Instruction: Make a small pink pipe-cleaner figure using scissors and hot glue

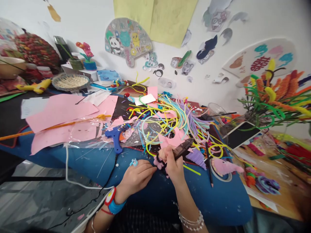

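My left hand (138,176) is closed near the table's front edge, wearing a blue ring, its fingertips pinched at a small pink fuzzy piece (159,162). Just to its right, my right hand (173,163) is wrapped round a black two-armed hand tool (183,149). One end of the tool sticks out to the upper right; its other end is mostly hidden by my fingers and the pink piece. Behind my right hand lies a cut sheet of pink paper (177,137). A purple fuzzy piece (197,158) and a black pencil (209,166) lie to the right.
A blue glue gun (116,137) with its cord lies left of centre. Large pink sheets (63,110) cover the left side. Tangled pipe cleaners (170,113) fill the middle. To the right are a pink fuzzy figure (224,166), a phone (241,134) and a pipe-cleaner bunch (274,94).
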Tool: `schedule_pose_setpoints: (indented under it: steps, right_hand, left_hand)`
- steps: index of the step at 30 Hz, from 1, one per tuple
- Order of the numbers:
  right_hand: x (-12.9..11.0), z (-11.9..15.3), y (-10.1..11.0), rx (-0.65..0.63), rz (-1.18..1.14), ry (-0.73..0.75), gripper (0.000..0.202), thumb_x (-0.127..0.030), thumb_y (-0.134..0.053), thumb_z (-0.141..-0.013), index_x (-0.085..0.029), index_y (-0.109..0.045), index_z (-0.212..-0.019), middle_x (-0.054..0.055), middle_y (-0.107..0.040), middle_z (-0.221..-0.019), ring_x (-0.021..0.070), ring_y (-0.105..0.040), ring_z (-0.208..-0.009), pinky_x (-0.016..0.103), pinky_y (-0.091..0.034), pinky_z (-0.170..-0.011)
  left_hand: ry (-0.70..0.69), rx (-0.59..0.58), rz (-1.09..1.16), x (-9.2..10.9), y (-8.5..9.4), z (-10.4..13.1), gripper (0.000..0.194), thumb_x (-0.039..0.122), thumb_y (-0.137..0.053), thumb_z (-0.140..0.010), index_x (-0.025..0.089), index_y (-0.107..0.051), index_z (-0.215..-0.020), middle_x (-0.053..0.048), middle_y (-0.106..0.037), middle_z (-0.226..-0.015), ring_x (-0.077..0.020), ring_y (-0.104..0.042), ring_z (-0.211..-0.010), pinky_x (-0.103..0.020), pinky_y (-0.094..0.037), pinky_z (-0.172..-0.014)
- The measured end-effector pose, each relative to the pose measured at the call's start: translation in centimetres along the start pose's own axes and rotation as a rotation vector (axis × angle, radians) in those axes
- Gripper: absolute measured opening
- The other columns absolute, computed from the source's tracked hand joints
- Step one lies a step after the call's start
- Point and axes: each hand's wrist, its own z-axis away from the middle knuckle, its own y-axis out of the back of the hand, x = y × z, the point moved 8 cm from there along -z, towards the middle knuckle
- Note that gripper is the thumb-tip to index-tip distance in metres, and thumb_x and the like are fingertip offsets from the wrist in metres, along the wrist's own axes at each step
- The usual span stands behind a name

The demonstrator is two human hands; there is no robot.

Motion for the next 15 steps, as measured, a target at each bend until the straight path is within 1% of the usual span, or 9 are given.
schedule_pose_setpoints:
  steps: [3,5,8,9,11,12,14,15]
  right_hand:
    - [0.3,-0.2,0.0,0.009,-0.012,0.011,0.045,-0.048,-0.047,-0.093,-0.022,-0.035,-0.059,-0.007,-0.031,-0.052,0.0091,-0.032,-0.047,0.025,-0.029,-0.046]
    - [0.3,-0.4,0.4,0.038,-0.026,0.025,0.045,-0.046,-0.044,-0.095,-0.022,-0.034,-0.059,-0.007,-0.032,-0.052,0.0091,-0.034,-0.048,0.025,-0.029,-0.048]
    - [-0.3,-0.8,0.7,0.064,-0.049,0.031,0.043,-0.045,-0.042,-0.096,-0.022,-0.032,-0.061,-0.007,-0.030,-0.052,0.0093,-0.032,-0.048,0.025,-0.028,-0.048]
    - [-0.9,-0.9,0.7,0.061,-0.054,0.027,0.043,-0.046,-0.043,-0.095,-0.022,-0.033,-0.062,-0.007,-0.030,-0.053,0.0094,-0.032,-0.048,0.025,-0.028,-0.048]
    - [-2.7,-1.0,0.7,0.063,-0.071,0.054,0.042,-0.050,-0.045,-0.093,-0.022,-0.035,-0.063,-0.007,-0.030,-0.053,0.0100,-0.031,-0.048,0.025,-0.028,-0.047]
    - [-4.0,-1.0,0.8,0.065,-0.081,0.093,0.042,-0.051,-0.046,-0.093,-0.023,-0.035,-0.063,-0.007,-0.029,-0.053,0.0102,-0.031,-0.047,0.025,-0.029,-0.048]
    - [-6.5,-0.7,0.6,0.061,-0.101,0.225,0.045,-0.055,-0.045,-0.092,-0.023,-0.034,-0.062,-0.008,-0.028,-0.051,0.0104,-0.030,-0.045,0.027,-0.031,-0.049]
    - [-7.3,-0.6,0.4,0.046,-0.099,0.280,0.047,-0.057,-0.044,-0.091,-0.023,-0.032,-0.061,-0.008,-0.026,-0.050,0.0105,-0.029,-0.044,0.027,-0.032,-0.050]
  left_hand:
    - [0.015,-0.013,-0.090,0.3,-0.2,-0.2,0.027,0.019,-0.062,-0.086,0.019,-0.064,-0.112,-0.007,-0.068,-0.094,-0.0207,-0.063,-0.090,-0.032,-0.055,-0.075]
    - [0.023,-0.012,-0.155,0.4,-0.5,-0.5,0.027,0.022,-0.063,-0.085,0.021,-0.064,-0.112,-0.008,-0.066,-0.097,-0.0217,-0.062,-0.091,-0.033,-0.054,-0.075]
    - [0.050,-0.034,-0.204,0.4,-1.3,-0.9,0.017,0.023,-0.062,-0.087,0.023,-0.066,-0.103,-0.006,-0.066,-0.096,-0.0199,-0.062,-0.088,-0.032,-0.052,-0.074]
    - [0.064,-0.042,-0.214,0.4,-1.6,-1.1,0.013,0.023,-0.061,-0.088,0.023,-0.067,-0.100,-0.006,-0.065,-0.096,-0.0193,-0.062,-0.087,-0.032,-0.051,-0.074]
    - [0.075,-0.044,-0.227,0.3,-1.9,-1.4,0.010,0.024,-0.059,-0.089,0.022,-0.067,-0.094,-0.006,-0.065,-0.096,-0.0184,-0.062,-0.085,-0.033,-0.051,-0.075]
    - [0.073,-0.044,-0.228,0.4,-2.0,-1.4,0.010,0.024,-0.058,-0.090,0.022,-0.067,-0.094,-0.006,-0.065,-0.097,-0.0181,-0.061,-0.084,-0.033,-0.051,-0.075]
    - [0.057,-0.053,-0.215,0.4,-2.0,-1.3,0.011,0.023,-0.056,-0.091,0.022,-0.067,-0.095,-0.006,-0.064,-0.098,-0.0179,-0.060,-0.084,-0.033,-0.051,-0.075]
    - [0.049,-0.058,-0.204,0.4,-1.9,-1.2,0.012,0.022,-0.055,-0.091,0.023,-0.066,-0.096,-0.006,-0.063,-0.098,-0.0180,-0.059,-0.084,-0.033,-0.051,-0.074]
